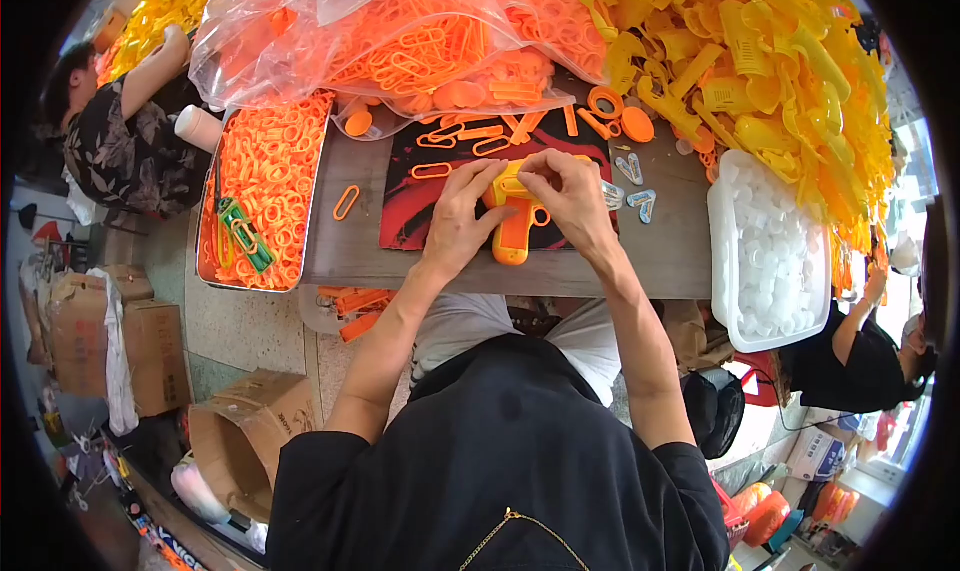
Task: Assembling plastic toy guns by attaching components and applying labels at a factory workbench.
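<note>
A yellow plastic toy gun (511, 255) with an orange oval frame in its handle lies between my hands, over a black-and-red mat (402, 211). My left hand (463, 209) grips its left side, thumb bent in toward the handle. At its upper right, my right hand (570, 196) is closed with thumb and fingertips pressed on the body; any small part under them is hidden. A small orange ring (541, 216) shows beside the handle. Just beyond my left hand lie loose orange oval frames (432, 171) and other flat orange pieces.
A tray of orange rings (262, 151), with a green-handled tool (246, 235) on top, stands left. A white bin of translucent caps (727, 241) stands right. Bagged orange parts (420, 46) and piled yellow shells (760, 61) line the back. Two other people sit at either side.
</note>
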A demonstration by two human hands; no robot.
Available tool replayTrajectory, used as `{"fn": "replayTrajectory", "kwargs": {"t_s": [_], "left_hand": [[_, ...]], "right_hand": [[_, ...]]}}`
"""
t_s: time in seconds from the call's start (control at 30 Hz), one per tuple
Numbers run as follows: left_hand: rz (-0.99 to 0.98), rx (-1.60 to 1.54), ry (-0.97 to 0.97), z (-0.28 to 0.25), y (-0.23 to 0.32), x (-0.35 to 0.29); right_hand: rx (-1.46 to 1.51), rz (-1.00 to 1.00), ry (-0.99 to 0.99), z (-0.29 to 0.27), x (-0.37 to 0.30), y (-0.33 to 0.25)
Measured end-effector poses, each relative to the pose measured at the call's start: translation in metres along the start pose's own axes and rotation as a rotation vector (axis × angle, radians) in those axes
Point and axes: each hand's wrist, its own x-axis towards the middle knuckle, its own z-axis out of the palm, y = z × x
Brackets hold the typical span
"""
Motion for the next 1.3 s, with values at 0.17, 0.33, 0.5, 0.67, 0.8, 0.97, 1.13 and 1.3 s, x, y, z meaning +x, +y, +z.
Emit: {"fn": "replayTrajectory", "kwargs": {"t_s": [0.17,0.33,0.5,0.67,0.8,0.97,1.13,1.3], "left_hand": [[-0.066,-0.189,-0.029,0.006,-0.006,0.004],[-0.355,-0.459,-0.054,0.002,-0.003,0.018],[-0.371,-0.433,-0.119,0.004,-0.006,0.028],[-0.392,-0.425,-0.081,0.0,-0.01,0.034],[-0.509,-0.486,-0.214,-0.014,-0.003,0.043],[-0.437,-0.628,-0.389,-0.019,-0.011,0.035],[-0.412,-0.665,-0.437,-0.022,-0.006,0.034],[-0.506,-0.564,-0.309,-0.017,-0.001,0.034]], "right_hand": [[-0.111,-0.062,0.044,-0.008,0.0,-0.003],[-0.11,0.011,0.028,-0.009,0.004,-0.007],[-0.19,0.044,0.021,-0.006,0.005,-0.009],[-0.336,-0.088,0.081,0.004,0.011,0.001],[-0.284,0.053,-0.073,-0.009,0.025,0.003],[-0.259,0.067,-0.074,-0.013,0.024,0.0],[-0.168,0.077,-0.073,-0.016,0.022,0.0],[-0.256,0.106,-0.033,-0.004,0.013,-0.007]]}}
